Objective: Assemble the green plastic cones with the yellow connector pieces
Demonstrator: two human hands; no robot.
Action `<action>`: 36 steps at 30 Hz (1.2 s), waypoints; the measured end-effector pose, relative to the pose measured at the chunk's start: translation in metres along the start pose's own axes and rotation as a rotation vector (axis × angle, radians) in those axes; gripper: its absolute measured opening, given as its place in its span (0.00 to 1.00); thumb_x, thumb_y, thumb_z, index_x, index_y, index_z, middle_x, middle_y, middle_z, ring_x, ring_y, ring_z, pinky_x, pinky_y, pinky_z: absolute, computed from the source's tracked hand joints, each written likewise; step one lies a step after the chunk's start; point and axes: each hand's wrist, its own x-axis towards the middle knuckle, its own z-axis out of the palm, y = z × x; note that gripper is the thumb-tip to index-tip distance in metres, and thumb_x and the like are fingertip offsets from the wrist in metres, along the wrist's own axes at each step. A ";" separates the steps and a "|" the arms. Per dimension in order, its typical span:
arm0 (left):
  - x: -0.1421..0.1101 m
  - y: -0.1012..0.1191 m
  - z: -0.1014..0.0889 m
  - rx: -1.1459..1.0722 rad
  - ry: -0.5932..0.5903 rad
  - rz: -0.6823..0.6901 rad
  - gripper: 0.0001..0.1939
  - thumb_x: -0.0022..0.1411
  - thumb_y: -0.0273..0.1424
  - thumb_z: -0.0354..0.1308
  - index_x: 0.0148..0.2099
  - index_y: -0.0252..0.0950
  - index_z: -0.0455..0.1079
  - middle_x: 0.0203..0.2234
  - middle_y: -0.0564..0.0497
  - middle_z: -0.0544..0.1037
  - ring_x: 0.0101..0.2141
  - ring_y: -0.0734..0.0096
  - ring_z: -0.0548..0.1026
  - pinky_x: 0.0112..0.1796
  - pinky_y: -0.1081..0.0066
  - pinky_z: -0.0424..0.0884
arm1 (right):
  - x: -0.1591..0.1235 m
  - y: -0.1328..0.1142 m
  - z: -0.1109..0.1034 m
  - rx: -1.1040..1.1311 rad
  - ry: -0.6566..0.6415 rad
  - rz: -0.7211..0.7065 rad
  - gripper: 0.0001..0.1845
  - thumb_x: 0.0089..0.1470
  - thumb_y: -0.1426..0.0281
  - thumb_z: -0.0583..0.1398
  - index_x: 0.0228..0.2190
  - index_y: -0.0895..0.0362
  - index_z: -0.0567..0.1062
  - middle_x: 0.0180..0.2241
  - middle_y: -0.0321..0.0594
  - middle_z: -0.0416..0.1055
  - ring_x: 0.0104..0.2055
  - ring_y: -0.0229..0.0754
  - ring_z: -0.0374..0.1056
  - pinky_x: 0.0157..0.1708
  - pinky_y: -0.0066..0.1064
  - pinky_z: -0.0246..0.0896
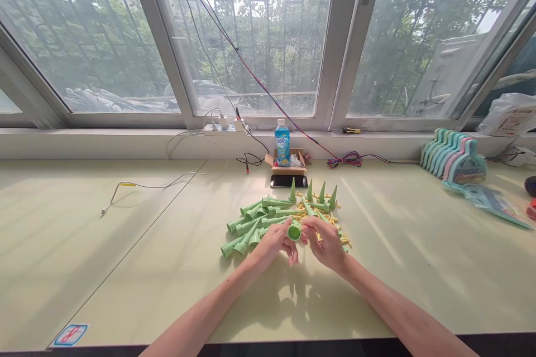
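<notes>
My left hand (274,244) is closed around a green plastic cone piece (294,230), whose round open end faces me. My right hand (326,242) pinches at the same piece from the right, fingertips touching its rim. Just behind the hands lies a pile of green cone-shaped tubes (251,223) on their sides. Several green cones (321,192) stand upright at the far side of the pile. Small yellow plastic parts (335,223) are scattered among them on the pale green table (125,245).
A blue-labelled bottle (282,142) stands by a small cardboard box (288,164) with a dark phone (288,181) in front. Cables (343,159) run along the window sill. A stack of pastel plastic pieces (452,155) sits far right, flat bagged items (486,201) beside it.
</notes>
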 end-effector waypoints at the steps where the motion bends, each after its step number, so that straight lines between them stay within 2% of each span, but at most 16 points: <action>1: 0.000 -0.002 -0.001 -0.002 -0.001 0.012 0.35 0.64 0.58 0.47 0.30 0.29 0.74 0.16 0.44 0.76 0.15 0.71 0.71 0.21 0.72 0.68 | 0.000 0.000 0.000 -0.008 0.005 -0.002 0.17 0.68 0.67 0.48 0.26 0.54 0.66 0.21 0.35 0.66 0.21 0.36 0.61 0.24 0.28 0.56; 5: 0.001 -0.002 -0.002 0.017 0.016 0.064 0.28 0.65 0.54 0.52 0.34 0.31 0.73 0.16 0.49 0.74 0.17 0.70 0.73 0.20 0.74 0.68 | 0.000 0.001 0.000 -0.070 0.032 0.003 0.17 0.68 0.67 0.49 0.26 0.54 0.66 0.20 0.35 0.65 0.21 0.35 0.59 0.22 0.27 0.53; 10: 0.000 0.002 -0.001 0.128 0.052 0.182 0.24 0.61 0.48 0.61 0.44 0.31 0.75 0.25 0.50 0.74 0.20 0.69 0.76 0.18 0.75 0.70 | 0.001 0.005 0.001 -0.083 0.068 -0.034 0.16 0.67 0.70 0.51 0.25 0.56 0.67 0.19 0.31 0.60 0.19 0.32 0.51 0.20 0.25 0.47; 14: 0.001 -0.002 -0.002 0.204 0.085 0.229 0.23 0.63 0.46 0.60 0.49 0.32 0.74 0.20 0.53 0.71 0.20 0.69 0.76 0.18 0.75 0.71 | 0.000 0.006 0.002 -0.070 0.055 -0.021 0.15 0.66 0.72 0.52 0.26 0.56 0.68 0.19 0.30 0.58 0.19 0.32 0.49 0.20 0.24 0.47; 17: 0.001 -0.005 -0.002 0.230 0.127 0.254 0.22 0.64 0.45 0.59 0.49 0.32 0.75 0.21 0.54 0.70 0.20 0.72 0.74 0.18 0.76 0.71 | 0.000 0.007 0.002 -0.067 0.040 -0.002 0.15 0.66 0.72 0.52 0.25 0.56 0.67 0.18 0.29 0.56 0.18 0.31 0.48 0.19 0.24 0.46; 24: 0.001 -0.008 0.001 0.322 0.228 0.347 0.17 0.63 0.43 0.61 0.43 0.33 0.77 0.36 0.49 0.67 0.20 0.80 0.73 0.16 0.78 0.70 | -0.003 0.010 0.002 -0.094 0.036 0.043 0.16 0.65 0.70 0.53 0.24 0.56 0.65 0.17 0.28 0.53 0.18 0.32 0.48 0.19 0.25 0.45; 29: 0.001 -0.009 0.001 0.385 0.260 0.393 0.15 0.65 0.41 0.60 0.43 0.33 0.77 0.36 0.49 0.67 0.20 0.82 0.72 0.16 0.79 0.70 | -0.003 0.011 0.003 -0.089 0.034 0.057 0.14 0.65 0.70 0.53 0.25 0.56 0.66 0.18 0.28 0.54 0.19 0.32 0.48 0.20 0.25 0.46; 36: -0.001 -0.004 0.003 0.416 0.312 0.418 0.13 0.62 0.40 0.63 0.38 0.33 0.76 0.35 0.49 0.68 0.20 0.82 0.70 0.17 0.79 0.71 | -0.003 0.009 0.003 -0.040 0.012 0.114 0.13 0.66 0.69 0.53 0.28 0.55 0.66 0.19 0.29 0.55 0.19 0.33 0.48 0.20 0.25 0.46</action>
